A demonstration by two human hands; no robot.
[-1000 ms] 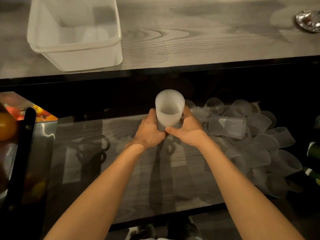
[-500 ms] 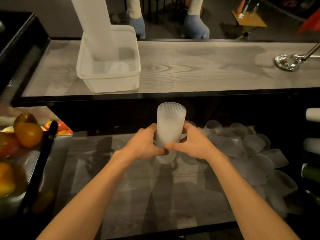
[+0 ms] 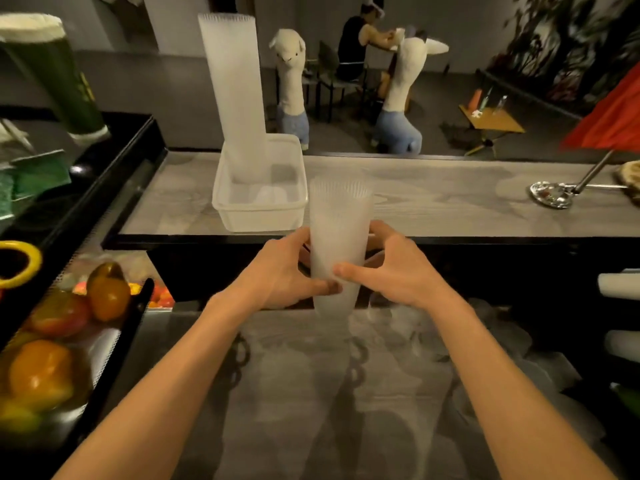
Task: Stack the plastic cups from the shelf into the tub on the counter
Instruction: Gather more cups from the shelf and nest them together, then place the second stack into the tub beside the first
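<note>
Ribbed cup stack (image 3: pixel 337 233) upright — tall stack (image 3: pixel 233 91) in tub (image 3: pixel 259 216).

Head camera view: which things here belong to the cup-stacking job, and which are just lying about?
Job: cup stack held by left hand and right hand; tall stack standing in the tub; loose cups on the shelf.
Lying about: fruit, metal ladle, plush alpacas.
</note>
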